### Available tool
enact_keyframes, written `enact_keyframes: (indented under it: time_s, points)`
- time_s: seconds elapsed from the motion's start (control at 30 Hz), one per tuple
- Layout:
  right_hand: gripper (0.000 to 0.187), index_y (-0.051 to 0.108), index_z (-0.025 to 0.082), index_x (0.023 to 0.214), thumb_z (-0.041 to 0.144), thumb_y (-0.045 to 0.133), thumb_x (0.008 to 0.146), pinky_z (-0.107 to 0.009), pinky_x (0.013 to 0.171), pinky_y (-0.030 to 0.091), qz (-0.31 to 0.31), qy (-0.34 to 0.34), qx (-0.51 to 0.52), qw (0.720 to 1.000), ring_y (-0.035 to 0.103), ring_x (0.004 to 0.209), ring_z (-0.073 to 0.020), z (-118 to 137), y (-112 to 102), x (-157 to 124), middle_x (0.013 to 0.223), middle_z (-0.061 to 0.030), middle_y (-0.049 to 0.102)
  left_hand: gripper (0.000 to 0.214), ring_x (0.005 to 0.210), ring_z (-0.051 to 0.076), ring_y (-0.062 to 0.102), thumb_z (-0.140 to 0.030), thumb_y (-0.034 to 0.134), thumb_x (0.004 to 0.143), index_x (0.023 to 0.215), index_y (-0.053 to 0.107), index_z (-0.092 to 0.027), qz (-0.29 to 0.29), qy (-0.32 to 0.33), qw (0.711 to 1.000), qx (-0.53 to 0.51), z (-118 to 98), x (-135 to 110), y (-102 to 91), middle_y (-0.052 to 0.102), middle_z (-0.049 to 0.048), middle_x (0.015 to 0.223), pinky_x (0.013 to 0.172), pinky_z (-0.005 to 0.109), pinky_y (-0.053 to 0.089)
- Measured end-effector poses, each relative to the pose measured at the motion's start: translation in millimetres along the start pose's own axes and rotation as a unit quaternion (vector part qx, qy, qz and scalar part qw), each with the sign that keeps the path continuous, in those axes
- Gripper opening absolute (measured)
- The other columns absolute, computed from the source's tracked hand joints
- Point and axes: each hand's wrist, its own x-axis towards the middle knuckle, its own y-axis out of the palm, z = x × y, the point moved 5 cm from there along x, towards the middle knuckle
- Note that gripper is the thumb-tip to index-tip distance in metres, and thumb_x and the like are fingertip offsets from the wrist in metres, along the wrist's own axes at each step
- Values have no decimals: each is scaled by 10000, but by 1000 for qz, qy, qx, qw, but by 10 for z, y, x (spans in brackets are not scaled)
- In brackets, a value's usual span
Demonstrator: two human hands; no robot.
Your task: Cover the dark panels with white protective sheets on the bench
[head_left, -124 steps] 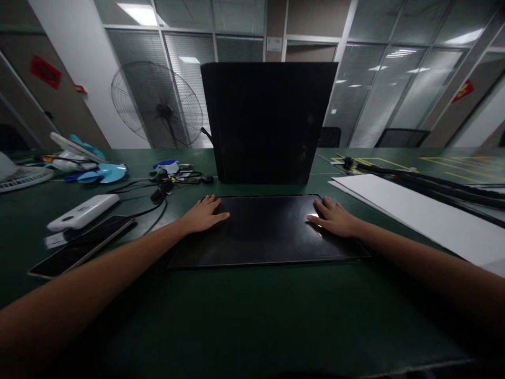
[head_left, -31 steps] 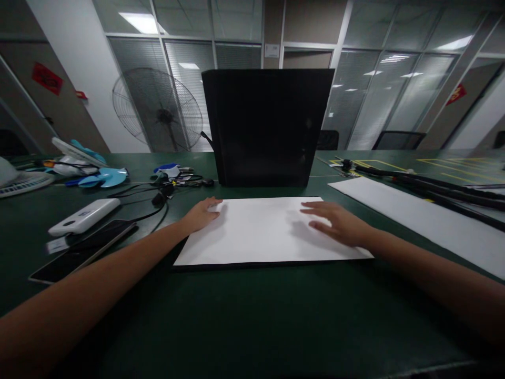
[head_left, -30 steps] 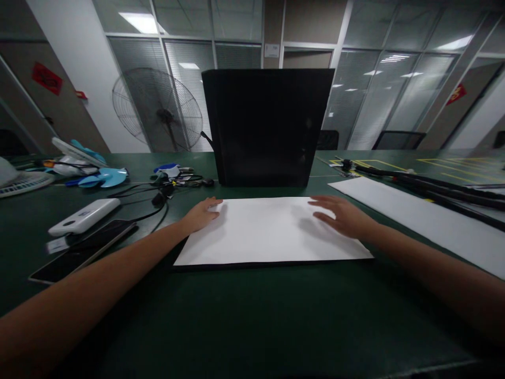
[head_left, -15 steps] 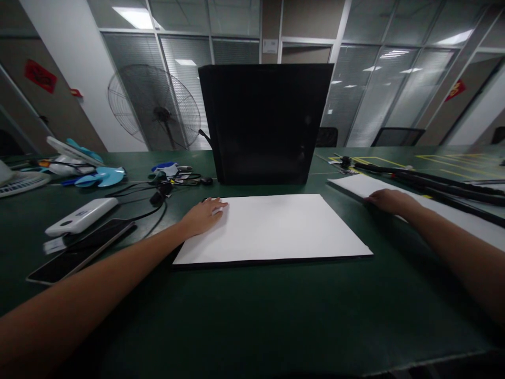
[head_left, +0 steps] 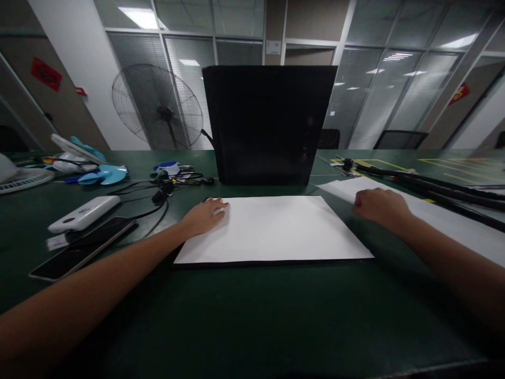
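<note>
A white sheet (head_left: pixel 272 231) lies in front of me on a flat dark-edged board, whose black rim (head_left: pixel 272 264) shows along the near side. My left hand (head_left: pixel 207 215) rests on the sheet's left part, fingers stretched out and apart. To the right, my right hand (head_left: pixel 379 205) is closed at the near edge of white paper (head_left: pixel 434 221), with its fingertips curled out of sight. The paper's left corner (head_left: pixel 335 188) reaches out past the hand and looks slightly angled.
A large black box-like panel (head_left: pixel 268 126) stands behind the sheet. Black tubes or cables (head_left: pixel 442 187) lie across the paper at right. On the left are a white power bank (head_left: pixel 84 213), a phone (head_left: pixel 82 250), cables (head_left: pixel 160 197) and a blue fan-like object (head_left: pixel 103 175).
My right hand has closed more and risen slightly, and the paper at right has shifted toward the left and nearer. My left hand stays on the sheet. The view shifted slightly.
</note>
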Motion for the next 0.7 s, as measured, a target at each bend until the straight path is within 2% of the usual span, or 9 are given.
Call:
enact_keyframes:
  time_s: [0.1, 0.2, 0.3, 0.4, 0.47, 0.57, 0.63, 0.7]
  points:
    - [291, 767, 209, 997, 403, 563, 920, -451, 697, 526, 22, -44, -8, 999, 702, 854, -351, 556, -203, -294, 967, -160, 752, 603, 1536, 320, 413, -457, 359, 1007, 1532, 566, -241, -4, -5, 1000, -22, -6, 9, -13, 470, 58, 1654, 1255, 459, 331]
    - [296, 771, 240, 1050, 398, 536, 960, -429, 699, 561, 28, -165, 24, 986, 722, 830, -303, 1042, -308, -641, 977, -108, 779, 658, 1538, 284, 415, -529, 263, 1032, 1489, 601, -197, -15, -21, 998, -64, -21, 17, -32, 519, 66, 1619, 1276, 415, 288]
    - [316, 783, 259, 1128, 385, 522, 1002, -444, 786, 613, 18, -308, 119, 944, 748, 931, -280, 1357, -328, -948, 1097, -80, 789, 738, 1509, 275, 461, -604, 214, 1029, 1456, 614, -154, -29, -38, 993, -104, -54, 17, -61, 561, 96, 1581, 1270, 388, 296]
    - [340, 765, 246, 1248, 347, 532, 1023, -475, 961, 606, -11, -403, 206, 892, 730, 1117, -267, 1506, -313, -1122, 1268, -76, 755, 807, 1494, 295, 481, -694, 270, 992, 1492, 564, -134, -28, -57, 991, -117, -70, 16, -74, 550, 131, 1584, 1251, 405, 329]
    - [363, 736, 245, 1323, 340, 545, 1030, -478, 1052, 571, -20, -431, 244, 869, 700, 1205, -256, 1552, -295, -1164, 1351, -71, 718, 863, 1518, 317, 444, -742, 347, 949, 1523, 527, -123, -15, -57, 993, -105, -75, 21, -66, 502, 152, 1619, 1256, 430, 318]
    - [437, 636, 309, 1464, 364, 570, 1035, -467, 1134, 520, 4, -459, 283, 842, 634, 1317, -232, 1585, -279, -1187, 1480, -32, 635, 950, 1564, 348, 355, -770, 464, 880, 1564, 476, -112, 9, -51, 996, -79, -64, 39, -35, 406, 169, 1676, 1274, 464, 278]
    - [509, 547, 361, 1539, 406, 584, 1033, -478, 1168, 487, 30, -470, 294, 832, 570, 1393, -233, 1580, -275, -1183, 1566, -10, 555, 932, 1577, 342, 328, -735, 496, 873, 1576, 462, -124, 13, -51, 996, -75, -40, 50, -16, 388, 159, 1687, 1281, 470, 265]
    - [568, 490, 384, 1578, 482, 585, 1026, -521, 1196, 448, 44, -454, 287, 842, 498, 1460, -264, 1540, -263, -1135, 1631, -10, 474, 842, 1580, 317, 328, -643, 495, 899, 1577, 466, -145, 7, -51, 995, -84, -14, 58, -2, 395, 134, 1687, 1286, 457, 260]
